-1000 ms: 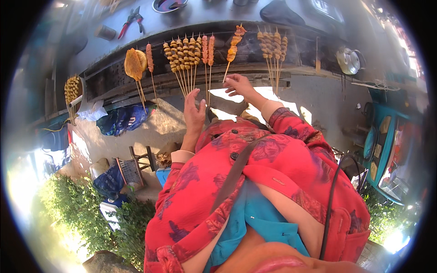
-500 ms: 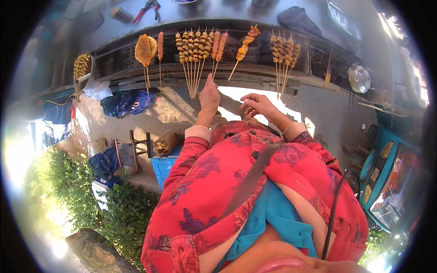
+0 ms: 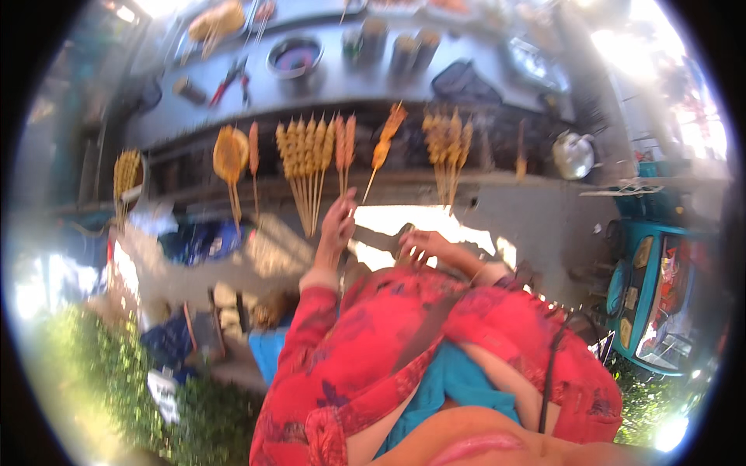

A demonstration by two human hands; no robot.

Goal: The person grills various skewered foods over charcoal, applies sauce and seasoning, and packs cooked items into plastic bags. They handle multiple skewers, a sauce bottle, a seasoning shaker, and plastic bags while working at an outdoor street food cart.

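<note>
My left hand (image 3: 337, 225) reaches up to the grill's near edge, its fingers closed at the lower ends of two pink sausage skewers (image 3: 345, 147). The sausages still lie over the grill (image 3: 268, 185). Just left of them is a fan of spiral-cut skewers (image 3: 305, 151); to their right a single orange-brown meat skewer (image 3: 384, 144) lies slanted. My right hand (image 3: 426, 245) hovers in front of my body, fingers loosely bent and apart, with nothing in it. Motion blur softens the finger details.
Farther left lie a lone sausage skewer (image 3: 254, 151) and round flat skewered pieces (image 3: 231, 159). More spiral skewers (image 3: 447, 144) lie to the right, then a brush (image 3: 521, 155) and metal kettle (image 3: 573, 154). Behind are red-handled pliers (image 3: 231, 81), a bowl (image 3: 295, 58) and canisters (image 3: 404, 54).
My head has tilted up, so the grill sits lower in view and more of the metal counter shows behind. My left hand stays at the sausage skewers; my right stays empty.
</note>
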